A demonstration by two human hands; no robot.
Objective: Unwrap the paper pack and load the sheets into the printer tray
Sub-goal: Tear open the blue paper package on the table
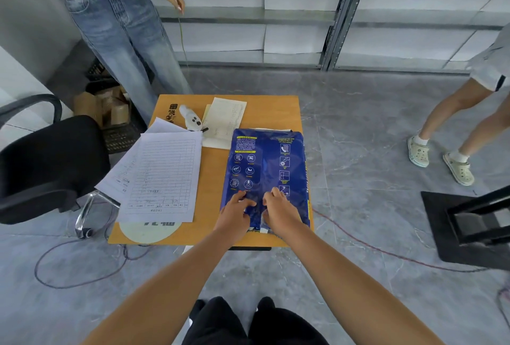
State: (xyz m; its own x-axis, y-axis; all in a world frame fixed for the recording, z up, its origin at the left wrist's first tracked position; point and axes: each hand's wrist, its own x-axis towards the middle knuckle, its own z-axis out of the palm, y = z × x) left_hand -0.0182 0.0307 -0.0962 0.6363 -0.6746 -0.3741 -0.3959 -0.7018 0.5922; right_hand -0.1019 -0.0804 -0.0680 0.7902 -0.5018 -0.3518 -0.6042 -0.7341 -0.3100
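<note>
A blue paper pack with white and yellow print lies flat on the right side of a small orange table. My left hand and my right hand rest side by side on the pack's near end, fingers pinching the wrapper along its middle seam. A bit of white shows at the pack's near edge, under my hands. No printer tray is clearly visible.
Printed forms and a notebook cover the table's left and far parts, with a small white toy. A black chair stands left. Two people stand nearby. A black stand is at right; cables cross the floor.
</note>
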